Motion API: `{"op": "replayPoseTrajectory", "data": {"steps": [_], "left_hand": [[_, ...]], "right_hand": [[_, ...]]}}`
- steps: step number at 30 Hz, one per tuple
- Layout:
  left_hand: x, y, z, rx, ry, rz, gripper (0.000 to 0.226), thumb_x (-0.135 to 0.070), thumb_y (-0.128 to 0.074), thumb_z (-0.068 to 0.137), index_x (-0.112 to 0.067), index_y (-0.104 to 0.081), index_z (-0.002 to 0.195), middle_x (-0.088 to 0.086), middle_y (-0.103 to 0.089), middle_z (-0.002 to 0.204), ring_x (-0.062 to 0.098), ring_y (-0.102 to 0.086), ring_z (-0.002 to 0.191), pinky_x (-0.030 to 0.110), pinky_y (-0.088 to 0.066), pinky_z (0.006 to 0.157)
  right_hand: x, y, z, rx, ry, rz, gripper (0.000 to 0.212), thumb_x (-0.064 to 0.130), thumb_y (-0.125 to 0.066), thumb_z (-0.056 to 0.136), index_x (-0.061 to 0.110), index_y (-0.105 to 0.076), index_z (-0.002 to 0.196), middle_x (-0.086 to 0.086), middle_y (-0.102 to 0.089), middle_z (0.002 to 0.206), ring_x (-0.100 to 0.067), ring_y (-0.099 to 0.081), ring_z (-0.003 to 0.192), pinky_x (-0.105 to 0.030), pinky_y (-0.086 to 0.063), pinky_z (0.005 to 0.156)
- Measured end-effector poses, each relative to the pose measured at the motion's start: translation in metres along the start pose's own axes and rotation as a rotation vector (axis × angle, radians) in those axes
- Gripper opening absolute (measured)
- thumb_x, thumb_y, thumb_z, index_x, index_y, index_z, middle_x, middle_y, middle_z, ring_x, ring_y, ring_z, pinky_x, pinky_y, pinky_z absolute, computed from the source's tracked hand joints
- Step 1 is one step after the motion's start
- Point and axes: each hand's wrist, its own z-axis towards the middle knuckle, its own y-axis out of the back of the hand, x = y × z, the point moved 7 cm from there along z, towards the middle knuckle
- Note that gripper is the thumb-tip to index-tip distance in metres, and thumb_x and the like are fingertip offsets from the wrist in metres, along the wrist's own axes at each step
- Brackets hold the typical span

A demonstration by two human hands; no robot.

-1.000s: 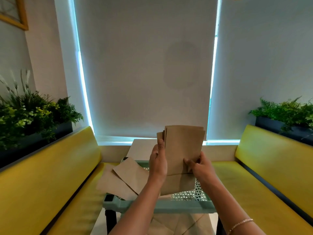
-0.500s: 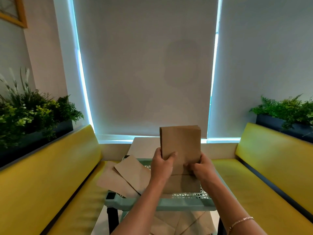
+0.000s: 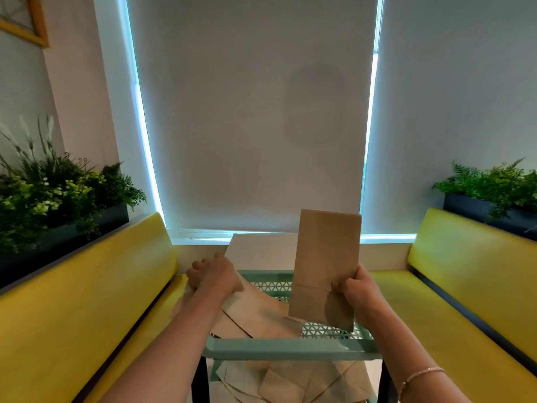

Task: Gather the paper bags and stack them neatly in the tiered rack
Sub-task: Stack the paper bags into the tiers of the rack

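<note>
A person's right hand [image 3: 359,292] pinches a stack of flat paper bags [image 3: 325,266] upright above the right side of a green tiered rack [image 3: 290,349], while the left hand [image 3: 213,276], fingers curled, reaches onto loose bags [image 3: 252,312] overhanging the rack's left edge between yellow benches [image 3: 87,301].

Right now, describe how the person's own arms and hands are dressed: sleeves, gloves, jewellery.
Both forearms are bare as far as the frame shows; no sleeves come into view. The left hand and right hand wear no gloves, and no rings can be made out. The only thing worn is a thin, pale metallic chain bracelet around the right wrist. No watch or markings show.
</note>
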Motion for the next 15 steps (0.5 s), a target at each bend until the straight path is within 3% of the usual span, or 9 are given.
{"op": "replayPoseTrajectory", "data": {"steps": [4, 9, 12, 15], "left_hand": [[0.01, -0.011, 0.009, -0.002, -0.014, 0.108, 0.073, -0.046, -0.07, 0.077, -0.014, -0.036, 0.134, 0.006, -0.046, 0.134, 0.028, -0.039, 0.126, 0.039, -0.031, 0.102], [0.016, -0.01, 0.013, -0.078, 0.019, 0.081, 0.054, -0.038, -0.07, 0.08, -0.018, -0.049, 0.125, 0.004, -0.052, 0.129, 0.026, -0.041, 0.125, 0.04, -0.029, 0.105], [0.012, 0.001, 0.011, -0.182, -0.014, 0.039, 0.033, -0.027, -0.062, 0.085, -0.019, -0.056, 0.116, 0.004, -0.057, 0.121, 0.024, -0.046, 0.118, 0.039, -0.03, 0.1], [0.005, 0.02, 0.005, -0.299, -0.119, -0.088, 0.02, -0.031, -0.061, 0.086, -0.021, -0.065, 0.104, 0.001, -0.064, 0.111, 0.023, -0.052, 0.111, 0.035, -0.031, 0.094]], "right_hand": [[0.008, 0.006, 0.004, -0.067, 0.01, 0.015, 0.039, -0.014, -0.048, 0.079, 0.014, -0.055, 0.106, -0.01, -0.062, 0.091, -0.031, -0.058, 0.09, -0.045, -0.051, 0.08], [0.01, 0.005, 0.007, -0.055, 0.016, -0.046, 0.038, -0.012, -0.05, 0.077, 0.013, -0.057, 0.104, -0.014, -0.065, 0.098, -0.034, -0.06, 0.094, -0.051, -0.051, 0.086], [0.01, 0.007, 0.004, -0.064, 0.019, -0.037, 0.039, -0.013, -0.049, 0.076, 0.01, -0.059, 0.107, -0.014, -0.065, 0.096, -0.033, -0.06, 0.091, -0.045, -0.053, 0.079], [0.011, 0.01, 0.002, -0.077, 0.018, -0.041, 0.038, -0.011, -0.052, 0.077, 0.01, -0.058, 0.108, -0.014, -0.065, 0.097, -0.033, -0.06, 0.092, -0.046, -0.053, 0.081]]}}
